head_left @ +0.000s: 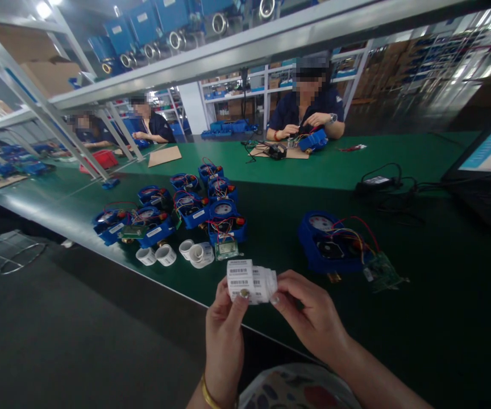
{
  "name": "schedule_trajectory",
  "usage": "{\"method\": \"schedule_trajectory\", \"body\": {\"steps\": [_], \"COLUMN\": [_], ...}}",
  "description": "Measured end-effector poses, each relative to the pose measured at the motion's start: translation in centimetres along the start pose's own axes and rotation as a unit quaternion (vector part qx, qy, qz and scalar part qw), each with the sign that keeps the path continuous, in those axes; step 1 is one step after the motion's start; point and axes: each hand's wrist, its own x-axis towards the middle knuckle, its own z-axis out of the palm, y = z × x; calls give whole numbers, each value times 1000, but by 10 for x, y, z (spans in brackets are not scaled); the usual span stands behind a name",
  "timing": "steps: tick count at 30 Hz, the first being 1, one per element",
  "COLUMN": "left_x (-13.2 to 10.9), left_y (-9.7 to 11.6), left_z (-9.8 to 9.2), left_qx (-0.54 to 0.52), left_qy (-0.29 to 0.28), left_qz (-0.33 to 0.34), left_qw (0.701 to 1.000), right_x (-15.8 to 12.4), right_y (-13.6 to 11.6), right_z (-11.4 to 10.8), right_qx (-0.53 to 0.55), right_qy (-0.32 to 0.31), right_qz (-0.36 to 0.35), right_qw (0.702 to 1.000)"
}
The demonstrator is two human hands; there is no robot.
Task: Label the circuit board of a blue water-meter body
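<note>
A roll of white barcode labels (240,278) is held up over the front edge of the green bench. My left hand (225,318) grips its left side, thumb pressed on the printed face. At its right end, the thumb and fingers of my right hand (307,304) pinch the label strip. Beyond my right hand lies a blue water meter (324,241) with its housing uncovered, loose wires and a green circuit board (384,272) hanging out. Several more rolls of labels (166,255) rest on the bench to the left of my hands.
Several blue meters (190,207) with wires exposed stand grouped at centre left. A black laptop (484,176) and a power adapter (373,183) with cables lie at right. Overhead runs a metal shelf (211,51) bearing blue meters. A co-worker (307,108) handles a blue meter across the bench.
</note>
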Motion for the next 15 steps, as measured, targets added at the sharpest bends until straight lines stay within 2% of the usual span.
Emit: {"method": "schedule_trajectory", "body": {"steps": [2, 15], "left_x": [0, 1], "left_y": [-2, -1], "left_z": [0, -3], "left_qx": [3, 12], "left_qy": [1, 49], "left_qz": [5, 4], "left_qw": [1000, 999], "right_x": [0, 1], "right_y": [0, -1], "right_z": [1, -7], "right_qx": [-16, -17], "right_qy": [-10, 32], "right_qz": [-4, -21], "right_qw": [1000, 999]}}
